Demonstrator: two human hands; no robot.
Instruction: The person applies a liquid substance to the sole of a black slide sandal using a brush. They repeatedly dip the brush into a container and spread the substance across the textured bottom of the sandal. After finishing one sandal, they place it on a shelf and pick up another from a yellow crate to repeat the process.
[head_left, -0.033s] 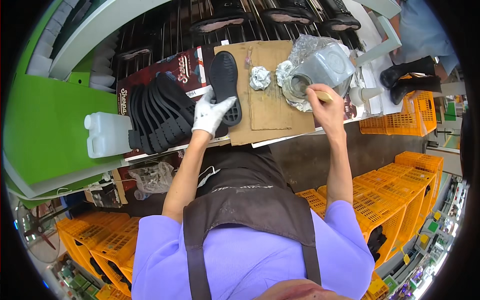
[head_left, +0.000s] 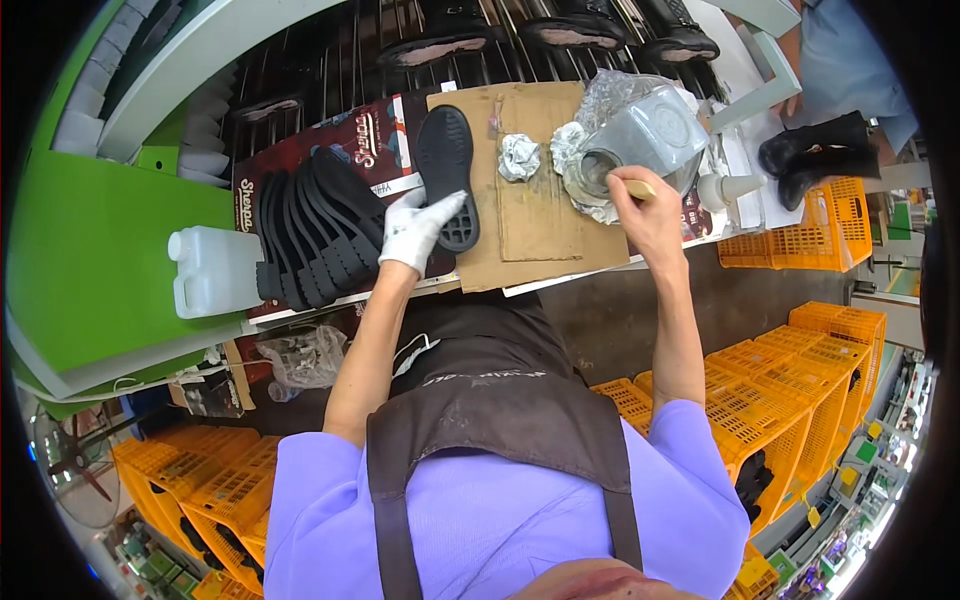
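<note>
My left hand (head_left: 412, 235), in a white glove, grips the heel end of a black shoe sole (head_left: 444, 145). The sole lies lengthwise over the left part of a cardboard sheet (head_left: 545, 225), thumb on top. My bare right hand (head_left: 650, 218) is closed round the pale wooden handle (head_left: 640, 188) of what looks like a brush. Its lower end is out of sight at the mouth of a tilted clear container (head_left: 662, 128). Beside the container sits crumpled foil or paper (head_left: 519, 157). Left of my gloved hand, several black soles (head_left: 322, 230) lean in an overlapping row.
A white plastic jug (head_left: 215, 270) stands at the table's left end, by a green panel (head_left: 110, 250). Black boots (head_left: 435, 45) rest on a rack behind. A white nozzle bottle (head_left: 728, 190) is at right. Orange crates (head_left: 760, 390) stack on both sides; another person (head_left: 850, 60) is at far right.
The sole and my left hand have shifted very slightly left. My right hand has moved a little left and down with the handle.
</note>
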